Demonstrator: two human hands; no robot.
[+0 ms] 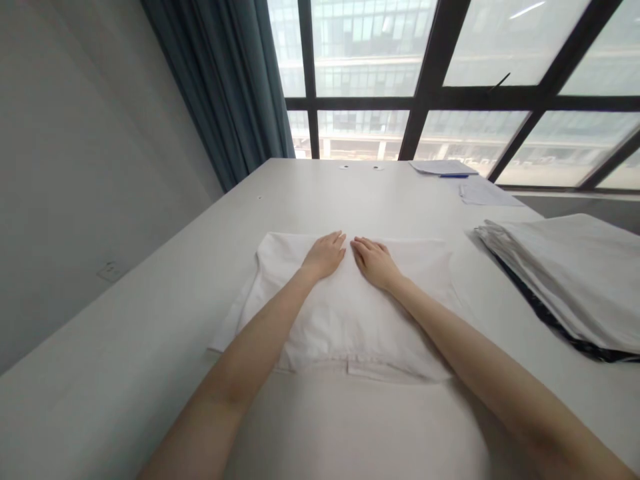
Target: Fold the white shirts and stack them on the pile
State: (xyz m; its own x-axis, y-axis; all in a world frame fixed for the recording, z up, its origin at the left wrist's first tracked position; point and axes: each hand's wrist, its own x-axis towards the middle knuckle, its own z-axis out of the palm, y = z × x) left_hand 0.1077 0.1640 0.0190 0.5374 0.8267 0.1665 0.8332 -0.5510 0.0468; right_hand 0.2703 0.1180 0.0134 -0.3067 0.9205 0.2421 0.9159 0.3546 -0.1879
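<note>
A white folded cloth (345,320) lies flat on the white table (150,320) in front of me. My left hand (327,254) rests palm down on its far middle part, fingers together and stretched out. My right hand (373,261) lies flat beside it, a small gap between the two hands. Neither hand holds anything; both press on the cloth's top surface. A hem or band runs along the cloth's near edge.
A stack of folded white cloths (565,280) with a dark one underneath sits at the right. Papers (443,167) and a blue pen (454,176) lie at the far edge by the window. A grey wall and a blue curtain (225,87) stand at the left.
</note>
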